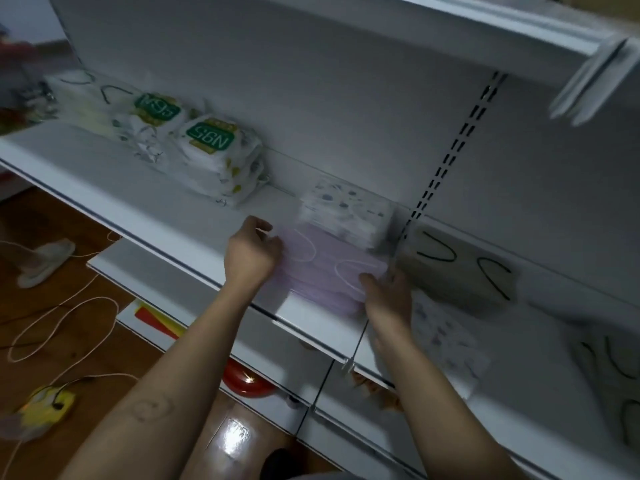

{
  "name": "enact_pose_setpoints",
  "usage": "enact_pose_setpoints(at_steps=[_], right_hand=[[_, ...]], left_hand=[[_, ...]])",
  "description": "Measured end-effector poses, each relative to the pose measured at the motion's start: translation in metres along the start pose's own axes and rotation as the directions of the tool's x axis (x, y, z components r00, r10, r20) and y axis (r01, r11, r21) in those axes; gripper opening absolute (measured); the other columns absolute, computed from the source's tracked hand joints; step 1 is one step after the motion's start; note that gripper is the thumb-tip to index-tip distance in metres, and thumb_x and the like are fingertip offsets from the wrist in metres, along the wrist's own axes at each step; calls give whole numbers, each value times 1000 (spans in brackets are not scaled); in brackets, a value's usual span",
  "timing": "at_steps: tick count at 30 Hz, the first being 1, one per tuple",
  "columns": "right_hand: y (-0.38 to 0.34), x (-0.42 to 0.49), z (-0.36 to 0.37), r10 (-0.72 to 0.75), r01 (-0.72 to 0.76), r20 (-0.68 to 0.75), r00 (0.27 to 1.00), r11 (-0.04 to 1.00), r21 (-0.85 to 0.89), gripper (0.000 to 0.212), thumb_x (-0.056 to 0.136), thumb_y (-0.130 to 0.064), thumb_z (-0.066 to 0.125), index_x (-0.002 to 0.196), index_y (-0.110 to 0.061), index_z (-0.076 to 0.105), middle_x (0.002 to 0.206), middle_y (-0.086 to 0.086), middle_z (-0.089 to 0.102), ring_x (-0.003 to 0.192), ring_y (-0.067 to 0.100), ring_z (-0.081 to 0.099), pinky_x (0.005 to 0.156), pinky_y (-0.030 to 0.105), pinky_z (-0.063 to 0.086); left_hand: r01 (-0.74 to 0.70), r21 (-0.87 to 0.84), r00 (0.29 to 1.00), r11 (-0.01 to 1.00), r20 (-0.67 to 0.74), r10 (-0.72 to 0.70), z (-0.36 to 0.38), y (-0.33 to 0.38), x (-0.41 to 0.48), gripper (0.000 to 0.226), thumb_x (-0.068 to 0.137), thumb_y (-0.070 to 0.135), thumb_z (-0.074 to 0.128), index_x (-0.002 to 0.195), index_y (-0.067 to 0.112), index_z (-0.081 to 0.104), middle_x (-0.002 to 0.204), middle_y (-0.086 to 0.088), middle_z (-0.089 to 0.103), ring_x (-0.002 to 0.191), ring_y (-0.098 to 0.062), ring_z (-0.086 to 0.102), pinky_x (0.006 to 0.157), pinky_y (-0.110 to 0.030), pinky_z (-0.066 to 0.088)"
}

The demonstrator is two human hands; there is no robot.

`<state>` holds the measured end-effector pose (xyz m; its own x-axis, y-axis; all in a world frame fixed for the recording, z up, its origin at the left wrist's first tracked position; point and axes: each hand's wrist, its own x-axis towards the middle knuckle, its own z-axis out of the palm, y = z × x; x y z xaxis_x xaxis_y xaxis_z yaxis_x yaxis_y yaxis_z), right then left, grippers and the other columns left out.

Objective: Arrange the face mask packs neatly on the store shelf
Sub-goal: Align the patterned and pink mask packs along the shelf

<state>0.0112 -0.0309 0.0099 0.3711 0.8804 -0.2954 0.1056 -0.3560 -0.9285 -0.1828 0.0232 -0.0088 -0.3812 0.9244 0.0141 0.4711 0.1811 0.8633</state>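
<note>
Lilac plastic-wrapped pack of face masks (322, 271), flat, white ear loops showing through the wrap. It lies on the white metal shelf (145, 188) between your two hands. Left hand (252, 252) is at its left edge, fingers curled onto that edge, gripping. Right hand (388, 296) is at the near right corner, thumb over the top. Its fingers are blurred, so I cannot tell whether they clasp or only push.

Step in hand, by my reading: squaring this pack into its row. Work from opposite edges and slide rather than lift. The wrap looks slick and the contents soft, so a one-sided push would likely skew it. Bring the far edge flush to the white patterned mask stack (343, 209) directly beyond the grip. Mind the near edge, which sits close to the shelf lip.

Outward:
- Right of the grip, past the slotted upright (450, 161), a beige mask pack with black ear loops (457, 271).
- Just beside your right wrist, a loose white printed pack (446, 337).
- Left of the grip and well apart, stacked white packs with green N95 labels (211, 150).

Below the grip: lower white shelves, a red round dish (246, 382), and brown wooden floor (86, 341) with a pale looping cable (62, 320). Also a pale slipper (45, 261) and a yellow object (48, 407) too blurred to name. Light dim, frame smeared.
</note>
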Motion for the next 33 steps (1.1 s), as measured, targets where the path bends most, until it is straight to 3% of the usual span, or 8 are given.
enact_pose_setpoints(at_steps=[6, 13, 17, 19, 21, 23, 28, 33], right_hand=[[12, -7, -2, -69, 60, -16, 998, 952, -301, 59, 87, -23, 60, 140, -9, 39, 138, 12, 50, 125, 31, 47, 98, 34, 43], [15, -20, 5, 24, -19, 136, 990, 999, -36, 77, 95, -21, 54, 155, -16, 6, 161, 3, 16, 145, 18, 22, 115, 27, 22], [10, -17, 4, -16, 25, 131, 991, 997, -66, 72, 93, -19, 55, 153, -13, 16, 158, 5, 24, 142, 19, 29, 116, 34, 28], [8, -22, -4, -92, 104, 116, 989, 989, -104, 61, 92, -13, 56, 147, -10, 29, 143, 6, 43, 132, 18, 41, 100, 18, 35], [11, -31, -16, -183, 190, 60, 981, 971, -143, 52, 91, -10, 59, 139, -12, 40, 120, -3, 47, 114, 8, 45, 86, 11, 32], [19, -37, -32, -225, 217, -39, 974, 964, -153, 54, 89, -13, 63, 140, -17, 43, 120, -10, 44, 115, 6, 43, 94, 20, 36], [47, -39, -103, -144, 100, -308, 941, 983, -156, 47, 88, -19, 66, 132, -20, 50, 122, 1, 55, 110, 16, 53, 82, 23, 39], [73, -44, -168, 65, -110, -398, 915, 990, -91, 57, 88, -19, 64, 141, -14, 43, 127, 1, 54, 111, 21, 53, 93, 31, 42]], left_hand=[[-62, 140, 996, 988, -50, 70, 6, -14, -14, 38, 86, 31, 62, 120, 14, 62, 123, -13, 61, 107, -35, 59, 87, -40, 51], [40, 124, 993, 991, 101, -53, 5, -12, -16, 56, 95, 39, 57, 143, 15, 44, 139, -11, 55, 129, -28, 50, 101, -33, 42], [31, 157, 992, 987, 117, -49, 3, -9, -15, 63, 94, 40, 59, 147, 13, 38, 141, -14, 53, 129, -31, 50, 100, -34, 42], [-3, 207, 998, 978, 60, -9, -1, -7, -18, 68, 92, 40, 60, 149, 11, 35, 146, -17, 46, 129, -35, 48, 102, -39, 41], [-111, 250, 990, 962, -54, 129, -4, 4, -29, 61, 91, 36, 61, 143, 11, 44, 143, -16, 48, 130, -34, 44, 103, -41, 40], [-271, 213, 951, 939, -91, 295, -1, 23, -49, 45, 90, 30, 61, 130, 12, 56, 131, -11, 57, 125, -29, 46, 99, -37, 41], [-531, 59, 805, 845, 348, 481, 47, 73, -122, 43, 87, 39, 51, 122, 16, 62, 118, -7, 65, 109, -25, 58, 86, -36, 51], [-701, 420, 660, 577, 689, 300, 119, 92, -176, 76, 95, 43, 38, 152, -1, 15, 156, -28, 22, 142, -40, 27, 107, -47, 34]])
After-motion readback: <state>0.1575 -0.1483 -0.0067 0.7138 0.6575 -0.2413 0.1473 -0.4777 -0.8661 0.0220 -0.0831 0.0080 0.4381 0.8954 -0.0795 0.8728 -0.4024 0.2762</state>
